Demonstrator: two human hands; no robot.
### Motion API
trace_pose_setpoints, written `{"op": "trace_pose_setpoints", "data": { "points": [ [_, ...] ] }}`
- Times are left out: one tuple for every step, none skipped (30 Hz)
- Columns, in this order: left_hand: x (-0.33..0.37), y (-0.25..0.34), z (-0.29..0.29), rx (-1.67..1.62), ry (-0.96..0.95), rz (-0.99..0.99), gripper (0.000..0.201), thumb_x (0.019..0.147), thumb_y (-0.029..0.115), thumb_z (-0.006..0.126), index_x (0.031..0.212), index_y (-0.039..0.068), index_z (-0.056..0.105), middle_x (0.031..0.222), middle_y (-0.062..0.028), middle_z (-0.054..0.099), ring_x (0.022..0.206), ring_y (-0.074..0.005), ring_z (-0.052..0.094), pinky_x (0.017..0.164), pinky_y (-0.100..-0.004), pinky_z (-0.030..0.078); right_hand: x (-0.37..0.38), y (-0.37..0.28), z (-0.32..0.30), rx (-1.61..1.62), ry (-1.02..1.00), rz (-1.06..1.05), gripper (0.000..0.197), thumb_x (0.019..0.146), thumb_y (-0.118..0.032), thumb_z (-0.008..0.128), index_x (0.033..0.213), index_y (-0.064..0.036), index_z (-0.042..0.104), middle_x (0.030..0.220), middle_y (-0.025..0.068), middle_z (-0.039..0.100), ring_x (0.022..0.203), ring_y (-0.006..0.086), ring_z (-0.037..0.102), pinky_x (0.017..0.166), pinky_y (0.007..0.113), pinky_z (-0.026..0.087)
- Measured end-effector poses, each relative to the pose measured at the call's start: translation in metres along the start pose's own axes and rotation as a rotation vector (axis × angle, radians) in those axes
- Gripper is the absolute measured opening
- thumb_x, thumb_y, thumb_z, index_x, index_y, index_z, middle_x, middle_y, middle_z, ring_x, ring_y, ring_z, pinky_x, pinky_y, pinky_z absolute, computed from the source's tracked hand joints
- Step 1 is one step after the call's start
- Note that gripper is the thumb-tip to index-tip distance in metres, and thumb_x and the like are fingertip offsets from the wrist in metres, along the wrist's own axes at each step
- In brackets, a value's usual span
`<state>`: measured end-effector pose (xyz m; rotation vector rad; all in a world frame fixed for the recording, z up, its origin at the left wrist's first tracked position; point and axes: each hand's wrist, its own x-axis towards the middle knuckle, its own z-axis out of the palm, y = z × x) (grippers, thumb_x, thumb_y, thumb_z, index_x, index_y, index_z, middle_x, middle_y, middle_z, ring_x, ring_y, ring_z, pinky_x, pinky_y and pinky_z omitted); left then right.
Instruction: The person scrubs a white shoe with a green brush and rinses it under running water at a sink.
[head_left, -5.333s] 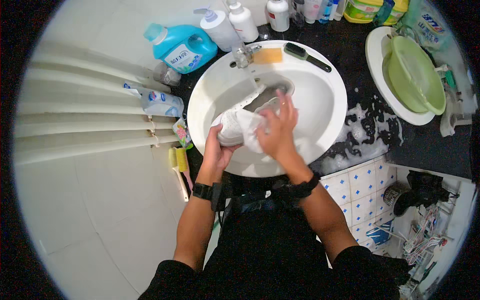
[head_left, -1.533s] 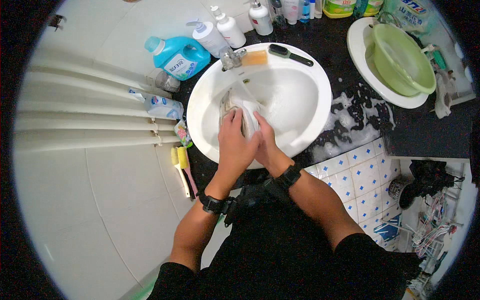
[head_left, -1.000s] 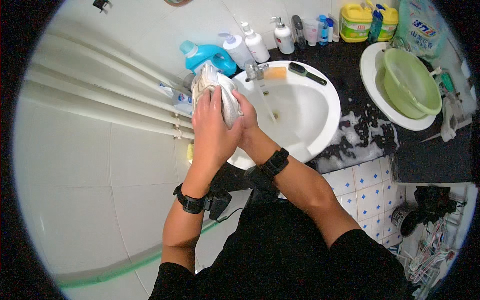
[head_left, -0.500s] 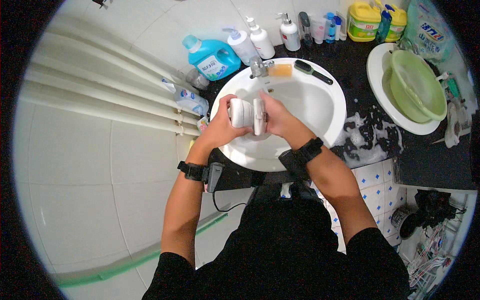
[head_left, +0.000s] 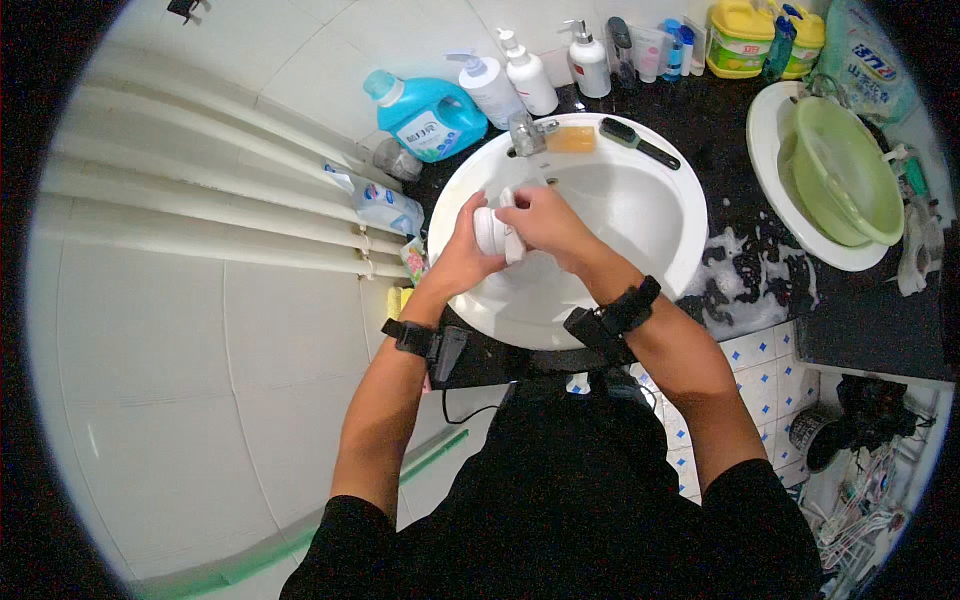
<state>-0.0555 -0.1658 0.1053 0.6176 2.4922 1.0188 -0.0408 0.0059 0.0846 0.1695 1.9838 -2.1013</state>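
Observation:
Over the left part of the white oval washbasin (head_left: 690,215), both hands work close together. My left hand (head_left: 462,255) is closed around a white, rounded object (head_left: 487,231), its fingers wrapping the left side. My right hand (head_left: 553,228) is closed on a flatter white piece (head_left: 514,240) set against the right of that object, with the knuckles upward. What kind of object the two white pieces are, and whether they are joined, I cannot make out. Behind the hands stands the metal faucet (head_left: 525,135). An orange soap bar (head_left: 571,139) and a dark-handled brush (head_left: 640,144) lie on the basin's back rim.
A blue detergent bottle (head_left: 435,120) and several pump bottles (head_left: 530,80) stand along the wall. Right of the basin, soap foam (head_left: 745,285) spreads on the black counter (head_left: 735,185). A green basin (head_left: 840,180) leans in a second white basin (head_left: 770,150). Pipes (head_left: 250,195) run at the left.
My right hand has turned over and moved its fingers to the top of the flatter white piece. The two white pieces now sit closer together. The whole view has shifted slightly.

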Motion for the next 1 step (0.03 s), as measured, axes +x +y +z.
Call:
{"op": "trace_pose_setpoints", "data": {
  "points": [
    [0.0019, -0.0074, 0.0008, -0.005, -0.006, 0.053, 0.099, 0.068, 0.013, 0.077, 0.145, 0.018, 0.015, 0.143, -0.0197, 0.029, 0.128, -0.0339, 0.037, 0.105, -0.037, 0.031, -0.0044, -0.0058, 0.0017, 0.075, -0.08, 0.065, 0.031, 0.085, -0.021, 0.06, 0.105, 0.0024, 0.06, 0.09, 0.009, 0.063, 0.074, 0.0173, 0.062, 0.061, 0.029, 0.053]
  ]
}}
